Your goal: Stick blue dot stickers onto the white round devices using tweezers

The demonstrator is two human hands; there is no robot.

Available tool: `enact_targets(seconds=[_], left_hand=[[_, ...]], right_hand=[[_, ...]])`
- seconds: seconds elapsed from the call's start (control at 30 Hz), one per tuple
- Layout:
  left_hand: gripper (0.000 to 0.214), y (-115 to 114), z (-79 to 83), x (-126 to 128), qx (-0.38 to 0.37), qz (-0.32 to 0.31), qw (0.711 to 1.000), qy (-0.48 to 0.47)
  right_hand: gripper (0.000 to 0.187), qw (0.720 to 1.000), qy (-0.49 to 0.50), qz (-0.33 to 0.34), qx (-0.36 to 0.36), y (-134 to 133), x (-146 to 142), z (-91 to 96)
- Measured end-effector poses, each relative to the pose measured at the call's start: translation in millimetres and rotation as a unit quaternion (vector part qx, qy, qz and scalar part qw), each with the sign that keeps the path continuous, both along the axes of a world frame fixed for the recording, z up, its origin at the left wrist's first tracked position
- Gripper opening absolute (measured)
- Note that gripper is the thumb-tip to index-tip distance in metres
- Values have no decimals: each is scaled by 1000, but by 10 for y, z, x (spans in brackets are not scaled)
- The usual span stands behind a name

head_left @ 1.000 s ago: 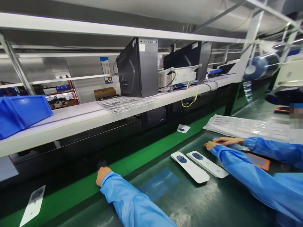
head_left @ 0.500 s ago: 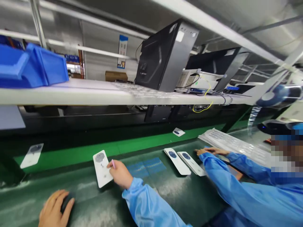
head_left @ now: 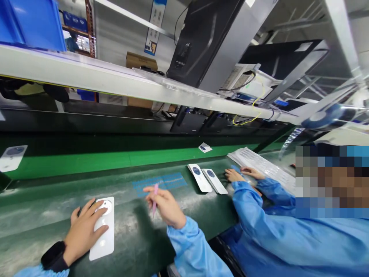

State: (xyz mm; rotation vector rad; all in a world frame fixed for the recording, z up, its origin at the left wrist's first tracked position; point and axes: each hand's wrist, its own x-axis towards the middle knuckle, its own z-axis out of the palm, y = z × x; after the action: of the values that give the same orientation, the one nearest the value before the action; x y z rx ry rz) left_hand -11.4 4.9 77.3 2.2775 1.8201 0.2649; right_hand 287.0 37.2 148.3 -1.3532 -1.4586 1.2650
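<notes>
My left hand (head_left: 83, 229) lies over a white phone back panel (head_left: 105, 244) with a round camera ring. Its fingers are spread, the thumb and fingertips on the panel's face. A small dark patch shows behind the fingers; I cannot make out what it is. My right hand (head_left: 167, 206) is raised over the mat, apart from the panel. Between its fingers is a slim pink pen-like tool (head_left: 155, 200). Near it lies a blue strip sheet (head_left: 160, 184), flat on the green mat.
Two stacks of white phone back panels (head_left: 200, 179) lie to the right, beside a co-worker's hands (head_left: 235, 176). A clear plastic tray (head_left: 263, 169) is behind those hands. Single panels rest at the back, one far left (head_left: 13, 159). A white shelf (head_left: 115, 79) runs above the bench.
The phone back panel has come nearer to me, under my left hand. My right hand has left it and moved right, keeping the pink tool. The view has turned and tilted.
</notes>
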Motion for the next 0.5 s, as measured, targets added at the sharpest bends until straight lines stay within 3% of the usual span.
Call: enact_targets(seconds=[0.1,0.23,0.33,0.5], left_hand=[[39,51,-12,56,1,-14,1000,-4],[42,163,-62,158,0,-47,999,-18],[42,264,-59,232,2,-65,998,-23],[43,371,-9,309,-33,-64,997,-17]], right_hand=[[49,996,66,-42,35,339,157,-37],[61,991,118,7,-57,716,-9,-204],[53,985,144,32,-94,932,-173,-296],[38,992,99,23,-69,1104,-208,-425]])
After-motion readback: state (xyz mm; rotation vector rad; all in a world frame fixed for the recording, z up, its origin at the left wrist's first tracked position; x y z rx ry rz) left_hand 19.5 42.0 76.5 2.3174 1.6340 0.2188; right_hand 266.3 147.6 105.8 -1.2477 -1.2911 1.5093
